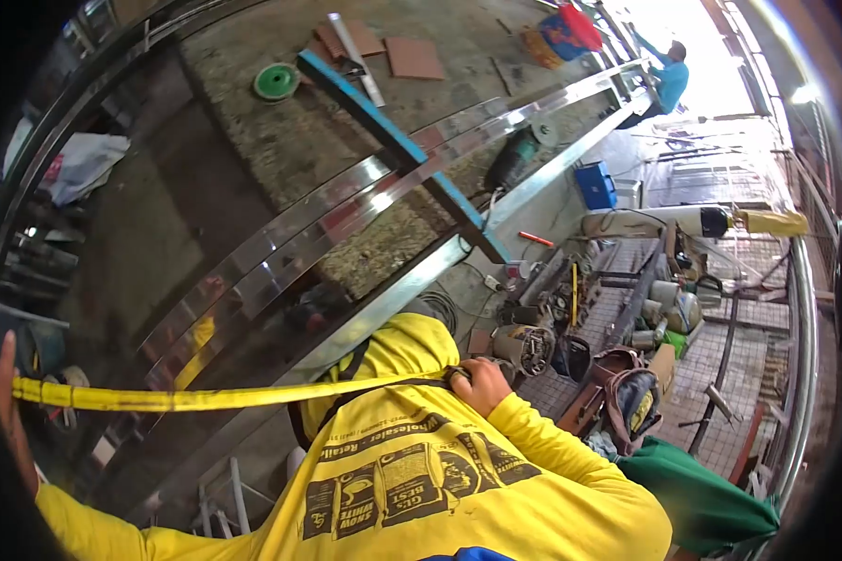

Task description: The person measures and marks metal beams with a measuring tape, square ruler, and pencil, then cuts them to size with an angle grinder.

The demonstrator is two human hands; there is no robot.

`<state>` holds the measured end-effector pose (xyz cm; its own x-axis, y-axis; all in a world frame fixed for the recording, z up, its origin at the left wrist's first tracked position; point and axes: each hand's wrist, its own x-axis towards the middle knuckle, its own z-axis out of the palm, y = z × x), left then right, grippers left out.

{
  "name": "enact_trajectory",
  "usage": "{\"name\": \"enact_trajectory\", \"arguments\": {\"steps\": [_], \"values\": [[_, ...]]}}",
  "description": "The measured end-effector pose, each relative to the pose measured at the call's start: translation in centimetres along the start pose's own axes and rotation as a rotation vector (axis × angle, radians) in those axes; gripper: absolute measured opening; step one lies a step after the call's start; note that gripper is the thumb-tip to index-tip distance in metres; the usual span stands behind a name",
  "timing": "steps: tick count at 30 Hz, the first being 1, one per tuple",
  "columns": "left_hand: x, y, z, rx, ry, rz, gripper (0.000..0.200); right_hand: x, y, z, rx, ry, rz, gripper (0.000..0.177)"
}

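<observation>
A yellow measuring tape (206, 400) is pulled out across my front, nearly level between my two hands. My right hand (485, 385) is closed round the dark tape end at my waist, against my yellow shirt (402, 439). At the far left edge, my left hand (7, 411) meets the other end of the tape, one finger pointing up; the dark rim of the view partly hides its grip. Beyond the tape lie long shiny metal bars (346, 201), crossed by a blue bar (393, 140). An angle grinder (517, 154) rests among them.
A green disc (277, 82), brown tiles (415, 58) and a red-and-blue bucket (571, 35) sit farther off. To the right are a blue box (595, 185), a tool bag (627, 397), scattered tools and a curved metal rail (805, 355). Another person (669, 79) works at the back.
</observation>
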<state>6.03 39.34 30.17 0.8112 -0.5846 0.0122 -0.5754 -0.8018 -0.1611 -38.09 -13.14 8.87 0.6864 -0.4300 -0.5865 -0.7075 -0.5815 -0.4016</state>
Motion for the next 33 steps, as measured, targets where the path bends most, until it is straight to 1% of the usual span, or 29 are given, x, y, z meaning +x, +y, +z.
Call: {"name": "enact_trajectory", "arguments": {"steps": [2,3,4,5,6,7,8,9,10,11,12,13,14,16,17,18,20,22,23,24,26,28,29,30,31,32,33], "values": [[-0.8,-0.8,0.7,0.070,-0.152,0.131,0.050,0.3,0.3,-0.3,0.022,0.010,-0.092,0.053],[0.7,2.4,0.6,-0.009,-0.105,0.228,0.043,0.7,0.3,-0.9,-0.019,-0.011,-0.114,0.053],[1.9,5.1,1.3,-0.111,-0.114,0.315,0.033,1.1,0.4,-1.2,-0.070,-0.011,-0.145,0.053],[3.2,7.8,2.0,-0.212,-0.131,0.402,0.024,1.9,-0.2,-1.8,-0.098,-0.017,-0.196,0.053],[3.9,10.4,3.6,-0.339,-0.202,0.473,0.012,2.7,-1.1,-2.6,-0.127,-0.023,-0.251,0.053],[4.4,13.9,5.3,-0.370,-0.115,0.565,0.020,3.8,-2.0,-3.0,-0.147,-0.012,-0.310,0.050],[5.4,16.9,6.7,-0.370,-0.453,0.504,0.029,4.9,-3.7,-3.7,-0.160,-0.011,-0.358,0.047],[5.7,20.1,9.4,-0.402,-0.477,0.559,0.038,6.1,-5.4,-4.3,-0.188,-0.019,-0.394,0.047],[6.9,23.9,9.9,-0.367,-0.627,0.607,0.042,7.4,-6.8,-4.7,-0.215,-0.022,-0.431,0.048],[7.2,27.1,12.2,-0.440,-0.572,0.667,0.044,8.5,-8.0,-4.7,-0.220,0.015,-0.457,0.049],[8.0,30.3,13.2,-0.451,-0.577,0.737,0.046,9.6,-8.9,-4.8,-0.225,0.051,-0.484,0.051],[8.9,33.0,13.7,-0.453,-0.573,0.731,0.045,10.9,-9.4,-5.4,-0.300,-0.009,-0.456,0.054],[9.8,35.3,13.9,-0.456,-0.569,0.723,0.045,12.0,-9.7,-5.8,-0.324,-0.021,-0.488,0.055],[11.1,38.2,13.5,-0.474,-0.434,0.611,0.048,13.6,-9.8,-7.3,-0.291,0.059,-0.520,0.053],[11.3,38.2,12.8,-0.512,-0.128,0.607,0.054,15.1,-9.0,-8.4,-0.262,0.084,-0.577,0.049],[12.2,38.0,12.0,-0.601,0.211,0.590,0.057,15.6,-9.2,-10.3,-0.278,0.141,-0.577,0.045],[14.2,36.3,8.6,-0.799,0.388,0.525,0.051,18.3,-7.1,-14.4,-0.196,0.145,-0.440,0.041],[15.8,35.9,9.0,-0.886,0.287,0.339,0.043,21.1,-6.6,-18.9,-0.010,0.270,-0.439,0.040],[16.8,36.0,9.2,-0.924,0.238,0.244,0.039,23.4,-6.3,-21.0,0.010,0.281,-0.403,0.040],[18.8,37.0,9.9,-0.934,0.253,0.213,0.037,26.2,-6.2,-22.9,0.033,0.291,-0.368,0.041],[25.4,40.3,13.9,-0.954,0.281,0.147,0.033,34.5,-4.6,-25.0,-0.450,0.450,-0.744,0.038],[32.3,43.8,17.5,-0.756,0.352,0.125,0.034,43.4,-5.2,-25.7,-0.476,0.213,-0.557,0.034],[35.8,45.3,19.1,-0.683,0.267,0.104,0.035,51.0,-3.1,-23.9,-0.434,0.123,-0.438,0.033],[38.8,46.5,20.7,-0.612,0.188,0.081,0.036,53.9,-3.4,-23.6,-0.429,0.064,-0.401,0.033],[41.2,47.5,22.2,-0.520,0.103,0.049,0.041,56.8,-3.7,-23.2,-0.425,0.005,-0.363,0.033],[43.5,48.2,23.7,-0.429,0.017,0.017,0.048,55.8,-5.2,-22.9,-0.453,-0.025,-0.402,0.033],[45.5,49.0,24.9,-0.340,-0.079,-0.007,0.054,56.5,-5.0,-22.8,-0.411,-0.027,-0.383,0.036]]}}
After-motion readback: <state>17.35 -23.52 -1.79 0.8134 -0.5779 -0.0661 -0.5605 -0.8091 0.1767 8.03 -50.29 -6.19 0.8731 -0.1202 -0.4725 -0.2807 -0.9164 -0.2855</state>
